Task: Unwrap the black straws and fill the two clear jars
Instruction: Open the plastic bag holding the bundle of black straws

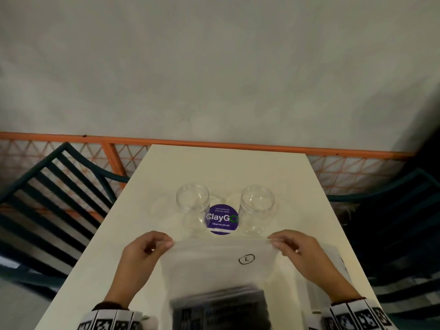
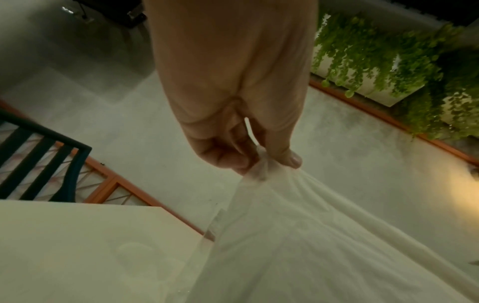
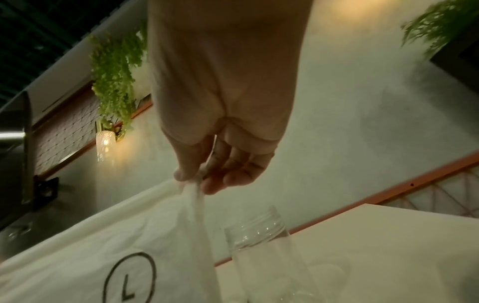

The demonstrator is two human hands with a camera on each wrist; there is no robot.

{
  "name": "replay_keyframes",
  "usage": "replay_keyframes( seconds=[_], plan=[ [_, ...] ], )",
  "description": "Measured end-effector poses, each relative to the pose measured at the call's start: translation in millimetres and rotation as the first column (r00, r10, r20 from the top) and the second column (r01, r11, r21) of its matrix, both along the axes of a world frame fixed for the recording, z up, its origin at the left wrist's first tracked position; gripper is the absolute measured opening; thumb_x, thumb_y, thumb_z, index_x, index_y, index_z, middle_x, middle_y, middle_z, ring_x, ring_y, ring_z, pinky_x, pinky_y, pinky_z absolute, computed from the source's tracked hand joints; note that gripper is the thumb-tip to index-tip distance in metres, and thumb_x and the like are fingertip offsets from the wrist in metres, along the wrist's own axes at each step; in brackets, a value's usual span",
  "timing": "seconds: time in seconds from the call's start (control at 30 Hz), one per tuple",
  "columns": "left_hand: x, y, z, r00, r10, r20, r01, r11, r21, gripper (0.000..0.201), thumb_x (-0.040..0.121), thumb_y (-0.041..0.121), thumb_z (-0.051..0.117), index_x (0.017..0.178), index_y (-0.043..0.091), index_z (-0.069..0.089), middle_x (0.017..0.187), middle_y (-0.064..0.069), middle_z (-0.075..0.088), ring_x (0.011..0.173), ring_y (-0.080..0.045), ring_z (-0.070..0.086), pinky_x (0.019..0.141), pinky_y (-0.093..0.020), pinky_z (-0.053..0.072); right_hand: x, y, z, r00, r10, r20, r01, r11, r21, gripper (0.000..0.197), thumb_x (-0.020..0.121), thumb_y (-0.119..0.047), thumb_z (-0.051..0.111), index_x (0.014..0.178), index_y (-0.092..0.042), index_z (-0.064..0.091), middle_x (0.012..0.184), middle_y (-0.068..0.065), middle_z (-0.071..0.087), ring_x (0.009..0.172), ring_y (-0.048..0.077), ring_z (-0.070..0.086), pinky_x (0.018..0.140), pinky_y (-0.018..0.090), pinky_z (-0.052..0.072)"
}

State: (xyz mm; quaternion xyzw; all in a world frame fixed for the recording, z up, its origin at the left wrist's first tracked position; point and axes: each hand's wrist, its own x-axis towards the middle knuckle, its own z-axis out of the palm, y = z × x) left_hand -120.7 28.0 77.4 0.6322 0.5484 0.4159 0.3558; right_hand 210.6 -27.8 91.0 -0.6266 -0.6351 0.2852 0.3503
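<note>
A clear plastic bag [image 1: 221, 265] marked with a circled L hangs stretched between my hands above the table's near end. A dark bundle of black straws [image 1: 221, 308], blurred, sits in its bottom. My left hand [image 1: 152, 246] pinches the bag's top left corner [image 2: 259, 164] between thumb and fingers. My right hand [image 1: 285, 244] pinches the top right corner [image 3: 197, 178] the same way. Two clear jars stand upright and empty just beyond the bag: the left jar [image 1: 192, 206] and the right jar [image 1: 257, 208], whose threaded mouth [image 3: 256, 225] shows in the right wrist view.
A purple ClayGo sticker [image 1: 221, 220] lies on the cream table [image 1: 226, 167] between the jars. Clear round lids [image 1: 162, 206] lie beside the jars. Dark slatted chairs [image 1: 52, 191] flank the table. An orange lattice rail [image 1: 238, 144] runs behind it.
</note>
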Motion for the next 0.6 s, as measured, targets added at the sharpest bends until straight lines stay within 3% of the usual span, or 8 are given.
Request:
replay_keyframes(
  seconds=[0.07, 0.13, 0.2, 0.27, 0.33, 0.47, 0.6],
  plan=[
    [0.9, 1.6, 0.5, 0.996, -0.024, 0.083, 0.03, 0.997, -0.068, 0.02, 0.072, 0.005, 0.074, 0.068, 0.024, 0.07, 0.077, 0.006, 0.07, 0.069, -0.009, 0.061, 0.062, -0.007, 0.045, 3.0, 3.6, -2.4, 0.991, -0.106, -0.081, 0.108, 0.994, 0.023, 0.016, 0.082, -0.01, 0.065, 0.082, -0.026, 0.068, 0.068, -0.026, 0.067, 0.062, 0.0, 0.06, 0.061, 0.005, 0.044],
    [-2.5, 1.3, 1.9, 0.991, -0.06, 0.116, 0.075, 0.989, -0.125, 0.024, 0.072, 0.004, 0.073, 0.073, 0.028, 0.07, 0.077, 0.007, 0.072, 0.075, -0.015, 0.064, 0.066, -0.007, 0.048, 3.3, 5.9, -4.1, 0.949, -0.201, -0.244, 0.211, 0.977, 0.016, 0.01, 0.08, -0.005, 0.067, 0.081, -0.016, 0.068, 0.06, -0.012, 0.069, 0.056, 0.003, 0.058, 0.059, 0.007, 0.046],
    [-7.9, 2.9, 4.3, 0.995, -0.093, -0.039, 0.09, 0.993, -0.075, 0.029, 0.074, 0.006, 0.072, 0.075, 0.035, 0.069, 0.081, 0.014, 0.072, 0.08, -0.002, 0.065, 0.071, -0.001, 0.045, -1.9, 5.7, -0.3, 0.891, -0.228, -0.392, 0.234, 0.972, -0.034, 0.012, 0.08, 0.0, 0.066, 0.081, -0.012, 0.067, 0.06, -0.003, 0.071, 0.06, 0.008, 0.063, 0.06, 0.009, 0.05],
    [-4.8, 3.5, 14.9, 0.959, -0.078, -0.273, 0.11, 0.988, 0.106, 0.026, 0.075, 0.01, 0.073, 0.076, 0.035, 0.067, 0.086, 0.02, 0.067, 0.09, 0.012, 0.056, 0.077, 0.004, 0.037, -12.2, 4.1, 4.6, 0.87, -0.185, -0.456, 0.17, 0.983, -0.074, 0.018, 0.081, 0.004, 0.062, 0.082, -0.013, 0.068, 0.063, 0.001, 0.073, 0.064, 0.011, 0.067, 0.062, 0.011, 0.052],
    [15.6, 1.6, 28.9, 0.937, -0.122, -0.327, 0.208, 0.947, 0.243, 0.009, 0.075, 0.025, 0.069, 0.08, 0.032, 0.066, 0.092, 0.024, 0.061, 0.092, 0.017, 0.052, 0.082, 0.003, 0.034, -24.2, 3.1, 8.9, 0.869, -0.133, -0.477, 0.106, 0.991, -0.083, 0.023, 0.081, 0.007, 0.061, 0.081, -0.013, 0.07, 0.065, 0.003, 0.075, 0.068, 0.014, 0.07, 0.065, 0.013, 0.054],
    [82.2, -8.6, 39.1, 0.888, -0.32, -0.331, 0.411, 0.874, 0.259, 0.026, 0.075, 0.047, 0.057, 0.093, 0.031, 0.066, 0.093, 0.021, 0.065, 0.088, 0.002, 0.06, 0.082, -0.018, 0.045, -43.5, 2.3, 10.8, 0.87, -0.1, -0.483, 0.071, 0.994, -0.077, 0.021, 0.076, 0.006, 0.067, 0.071, -0.013, 0.071, 0.067, 0.008, 0.074, 0.067, 0.018, 0.069, 0.064, 0.02, 0.054],
    [115.1, -13.8, 29.7, 0.85, -0.317, -0.42, 0.451, 0.851, 0.271, 0.034, 0.079, 0.054, 0.048, 0.095, 0.031, 0.067, 0.092, 0.014, 0.07, 0.083, -0.004, 0.06, 0.077, -0.013, 0.033, -53.0, -1.1, 7.5, 0.936, -0.067, -0.346, 0.08, 0.996, 0.024, 0.023, 0.077, -0.002, 0.069, 0.073, -0.025, 0.071, 0.073, -0.004, 0.072, 0.066, 0.009, 0.064, 0.062, 0.016, 0.051]
  ],
)
